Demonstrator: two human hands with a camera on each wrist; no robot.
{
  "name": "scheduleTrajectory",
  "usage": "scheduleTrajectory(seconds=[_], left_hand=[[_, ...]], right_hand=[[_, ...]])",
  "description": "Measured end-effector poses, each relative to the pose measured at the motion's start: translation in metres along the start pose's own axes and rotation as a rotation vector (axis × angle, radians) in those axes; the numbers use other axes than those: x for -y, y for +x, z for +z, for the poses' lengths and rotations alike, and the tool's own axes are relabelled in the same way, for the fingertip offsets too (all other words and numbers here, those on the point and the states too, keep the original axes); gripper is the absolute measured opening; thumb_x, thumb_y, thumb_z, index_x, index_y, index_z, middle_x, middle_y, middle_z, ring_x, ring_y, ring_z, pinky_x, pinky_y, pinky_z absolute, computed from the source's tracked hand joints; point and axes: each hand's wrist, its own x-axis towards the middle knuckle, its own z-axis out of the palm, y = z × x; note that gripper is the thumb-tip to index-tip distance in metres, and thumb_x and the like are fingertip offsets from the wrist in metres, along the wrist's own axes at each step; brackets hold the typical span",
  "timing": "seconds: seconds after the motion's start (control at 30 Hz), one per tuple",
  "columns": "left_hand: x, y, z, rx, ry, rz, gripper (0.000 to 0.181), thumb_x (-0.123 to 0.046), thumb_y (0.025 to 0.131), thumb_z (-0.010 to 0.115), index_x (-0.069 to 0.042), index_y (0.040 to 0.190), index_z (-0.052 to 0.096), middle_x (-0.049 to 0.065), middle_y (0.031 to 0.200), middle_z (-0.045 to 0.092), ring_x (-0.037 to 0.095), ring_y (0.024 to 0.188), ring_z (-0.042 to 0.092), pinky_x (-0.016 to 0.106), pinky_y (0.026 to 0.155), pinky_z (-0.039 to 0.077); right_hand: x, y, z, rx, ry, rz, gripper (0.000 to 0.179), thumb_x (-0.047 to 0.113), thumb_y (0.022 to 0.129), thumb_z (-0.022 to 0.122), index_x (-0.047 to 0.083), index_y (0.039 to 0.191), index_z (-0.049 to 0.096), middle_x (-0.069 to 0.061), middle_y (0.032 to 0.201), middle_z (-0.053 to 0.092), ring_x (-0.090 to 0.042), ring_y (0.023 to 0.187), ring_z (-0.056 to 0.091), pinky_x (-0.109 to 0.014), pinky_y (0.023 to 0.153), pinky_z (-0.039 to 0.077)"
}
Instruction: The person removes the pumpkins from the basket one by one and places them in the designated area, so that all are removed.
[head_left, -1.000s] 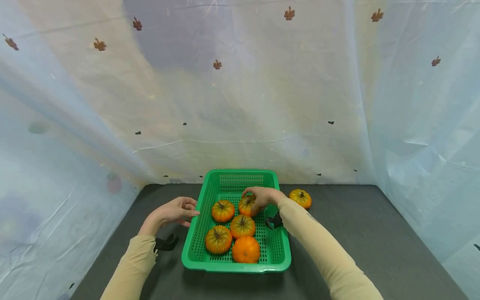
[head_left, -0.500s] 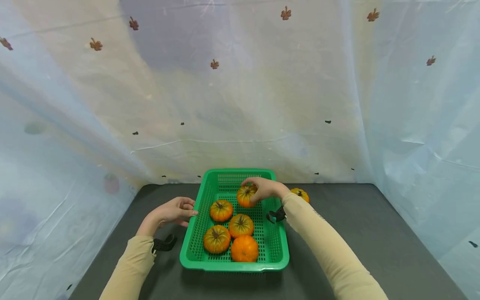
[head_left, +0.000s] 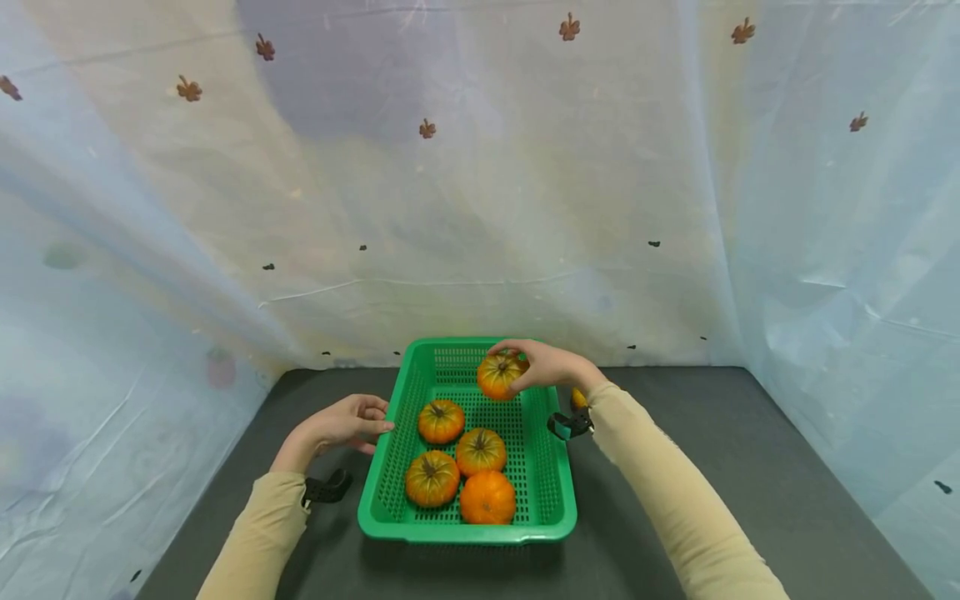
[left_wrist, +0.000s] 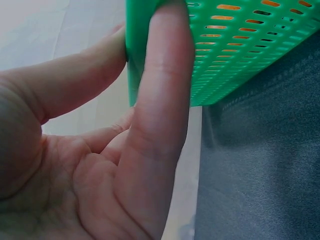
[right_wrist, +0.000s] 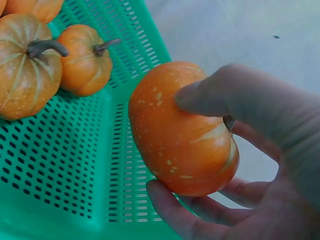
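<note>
A small orange pumpkin (head_left: 498, 377) with yellowish ribs is in my right hand (head_left: 553, 367), raised over the far right part of a green plastic basket (head_left: 564, 508). In the right wrist view, thumb and fingers grip the pumpkin (right_wrist: 175, 135) around its sides. My left hand (head_left: 341, 423) holds the basket's left edge; the left wrist view has the thumb and a finger (left_wrist: 165, 90) on either side of the rim. Several pumpkins lie on the basket floor: a ribbed one (head_left: 441, 421), two more ribbed ones below it, and a plain orange one (head_left: 487, 498).
Another pumpkin (head_left: 578, 398) lies on the dark tabletop (head_left: 712, 467) right of the basket, mostly hidden by my right forearm. A pale plastic sheet (head_left: 480, 208) hangs behind and at both sides of the table.
My right hand has lifted the pumpkin off the basket floor and carried it up and away toward the far right edge. The left hand stays at the rim.
</note>
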Motion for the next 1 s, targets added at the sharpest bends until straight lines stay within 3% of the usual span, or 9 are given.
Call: scheduleTrajectory(seconds=[0.33, 0.53, 1.0], left_hand=[[-0.001, 0.0, 0.001, -0.015, 0.012, -0.002, 0.056, -0.02, 0.093, 0.066, 0.012, 0.132, 0.04, 0.015, 0.106, 0.059, 0.026, 0.095, 0.062, 0.043, 0.077, 0.057], [-0.001, -0.001, 0.0, -0.006, 0.012, -0.003, 0.055, -0.021, 0.093, 0.065, 0.011, 0.131, 0.041, 0.015, 0.106, 0.059, 0.026, 0.095, 0.063, 0.043, 0.078, 0.057], [0.0, -0.001, 0.0, 0.008, -0.004, 0.008, 0.056, -0.022, 0.093, 0.066, 0.011, 0.131, 0.041, 0.016, 0.106, 0.06, 0.027, 0.096, 0.063, 0.043, 0.078, 0.057]], right_hand=[[-0.002, -0.022, -0.014, -0.082, 0.028, -0.006, 0.065, 0.014, 0.085, 0.074, 0.016, 0.143, 0.045, -0.007, 0.142, 0.041, -0.028, 0.126, 0.04, -0.047, 0.095, 0.043], [-0.015, -0.036, -0.021, -0.114, 0.038, -0.005, 0.066, 0.013, 0.085, 0.074, 0.017, 0.143, 0.044, -0.005, 0.143, 0.041, -0.027, 0.124, 0.042, -0.048, 0.098, 0.041], [-0.048, -0.076, -0.042, -0.197, 0.064, 0.045, 0.066, 0.012, 0.085, 0.074, 0.013, 0.144, 0.042, -0.012, 0.145, 0.037, -0.036, 0.124, 0.04, -0.051, 0.095, 0.043]])
